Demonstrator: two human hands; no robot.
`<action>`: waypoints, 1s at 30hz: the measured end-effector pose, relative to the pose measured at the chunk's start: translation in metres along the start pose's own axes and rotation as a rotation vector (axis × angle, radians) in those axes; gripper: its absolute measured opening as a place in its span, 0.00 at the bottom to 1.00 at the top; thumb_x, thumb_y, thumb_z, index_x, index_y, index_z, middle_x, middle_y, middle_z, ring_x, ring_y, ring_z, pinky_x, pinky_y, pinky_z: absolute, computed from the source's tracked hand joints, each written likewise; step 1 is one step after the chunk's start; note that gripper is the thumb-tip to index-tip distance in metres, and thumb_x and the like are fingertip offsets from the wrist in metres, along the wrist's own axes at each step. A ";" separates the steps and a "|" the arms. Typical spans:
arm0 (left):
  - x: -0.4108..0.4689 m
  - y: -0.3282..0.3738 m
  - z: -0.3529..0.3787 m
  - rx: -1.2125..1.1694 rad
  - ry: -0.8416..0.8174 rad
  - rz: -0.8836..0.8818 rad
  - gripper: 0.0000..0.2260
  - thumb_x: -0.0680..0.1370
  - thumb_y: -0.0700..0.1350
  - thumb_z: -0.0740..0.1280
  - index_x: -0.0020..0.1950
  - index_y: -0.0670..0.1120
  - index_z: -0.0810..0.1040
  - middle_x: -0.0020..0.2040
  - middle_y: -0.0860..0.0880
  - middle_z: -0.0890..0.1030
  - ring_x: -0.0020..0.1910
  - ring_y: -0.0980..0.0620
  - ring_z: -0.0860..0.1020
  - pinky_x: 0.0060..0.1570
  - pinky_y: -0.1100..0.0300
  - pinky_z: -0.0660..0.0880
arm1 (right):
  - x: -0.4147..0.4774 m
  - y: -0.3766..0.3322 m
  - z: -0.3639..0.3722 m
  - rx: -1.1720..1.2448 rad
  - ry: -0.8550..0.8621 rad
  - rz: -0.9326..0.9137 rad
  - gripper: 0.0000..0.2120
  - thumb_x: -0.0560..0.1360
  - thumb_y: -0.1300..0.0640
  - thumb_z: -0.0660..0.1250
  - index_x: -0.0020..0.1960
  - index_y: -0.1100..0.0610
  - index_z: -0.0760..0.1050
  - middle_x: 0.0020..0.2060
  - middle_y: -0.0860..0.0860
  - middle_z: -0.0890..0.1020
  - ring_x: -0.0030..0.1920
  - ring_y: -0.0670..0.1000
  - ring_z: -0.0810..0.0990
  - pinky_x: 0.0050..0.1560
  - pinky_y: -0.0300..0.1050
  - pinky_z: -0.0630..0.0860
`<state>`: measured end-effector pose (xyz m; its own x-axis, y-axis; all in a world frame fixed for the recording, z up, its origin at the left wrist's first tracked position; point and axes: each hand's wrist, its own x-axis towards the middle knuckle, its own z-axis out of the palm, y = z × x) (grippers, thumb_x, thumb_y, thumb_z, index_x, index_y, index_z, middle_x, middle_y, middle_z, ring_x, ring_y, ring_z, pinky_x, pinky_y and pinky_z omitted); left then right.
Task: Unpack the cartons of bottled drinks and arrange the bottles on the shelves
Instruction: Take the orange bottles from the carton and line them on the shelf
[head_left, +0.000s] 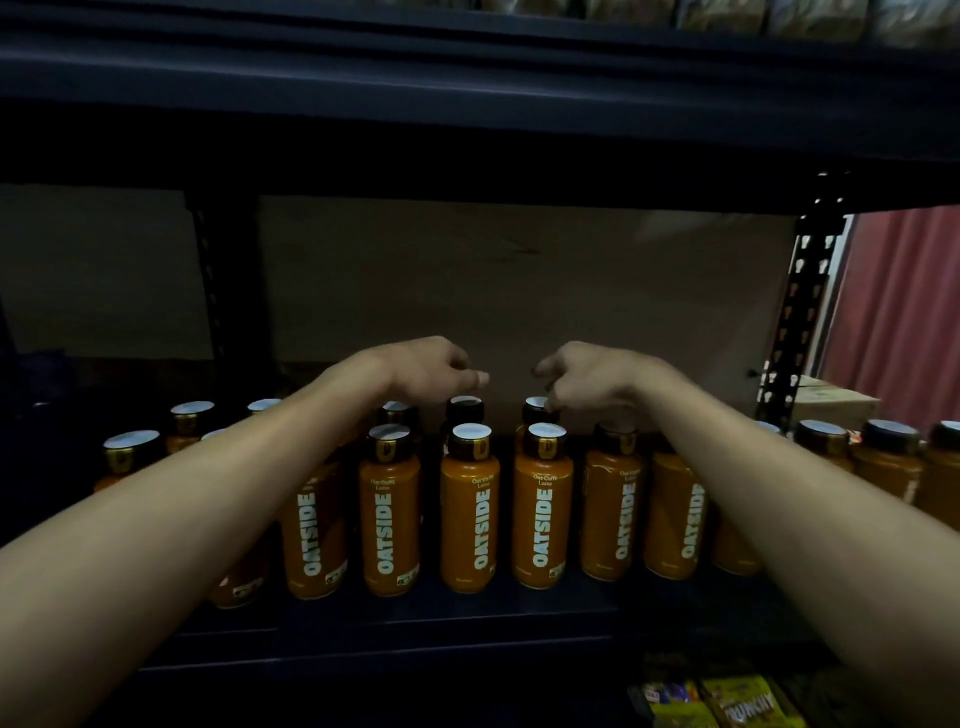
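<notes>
Above bottles (470, 506), left hand (423, 366), right hand (587, 379), half-curled

A: What colour are the bottles (470, 512)?
B: Orange, with white "OATSIDE" lettering down each; caps (470, 431) black, topped white.
A: And around them?
B: The shelf (467, 613) is near-black, the curtain (904, 312) dull red, the packets (748, 704) yellow.

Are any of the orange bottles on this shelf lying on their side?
No, every orange bottle that shows on the shelf stands upright with its cap on top.
</notes>
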<state>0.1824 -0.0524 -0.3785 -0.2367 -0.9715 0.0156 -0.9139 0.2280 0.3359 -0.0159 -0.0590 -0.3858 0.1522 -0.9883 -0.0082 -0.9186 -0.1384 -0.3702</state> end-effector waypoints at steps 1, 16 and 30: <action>-0.001 0.001 -0.001 -0.005 0.001 0.018 0.19 0.83 0.55 0.59 0.71 0.49 0.72 0.66 0.48 0.75 0.63 0.50 0.74 0.57 0.56 0.70 | 0.000 0.001 0.000 0.012 -0.009 -0.027 0.29 0.78 0.64 0.65 0.77 0.49 0.66 0.74 0.53 0.72 0.70 0.55 0.73 0.66 0.50 0.75; 0.003 -0.013 -0.011 -0.018 0.047 0.060 0.17 0.82 0.42 0.62 0.71 0.49 0.72 0.68 0.49 0.75 0.63 0.52 0.74 0.54 0.61 0.68 | 0.002 0.000 0.010 0.025 0.086 -0.118 0.11 0.80 0.50 0.68 0.61 0.50 0.80 0.58 0.49 0.81 0.56 0.49 0.79 0.55 0.48 0.78; 0.006 -0.011 0.001 0.162 -0.040 0.164 0.18 0.79 0.42 0.69 0.67 0.53 0.75 0.64 0.52 0.77 0.64 0.53 0.75 0.59 0.57 0.74 | 0.005 0.002 0.012 -0.002 0.017 -0.150 0.14 0.80 0.58 0.67 0.65 0.50 0.80 0.61 0.48 0.80 0.59 0.49 0.78 0.62 0.51 0.78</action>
<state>0.1909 -0.0604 -0.3833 -0.3963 -0.9179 0.0194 -0.9024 0.3933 0.1760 -0.0128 -0.0637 -0.3977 0.2817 -0.9575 0.0625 -0.8866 -0.2846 -0.3645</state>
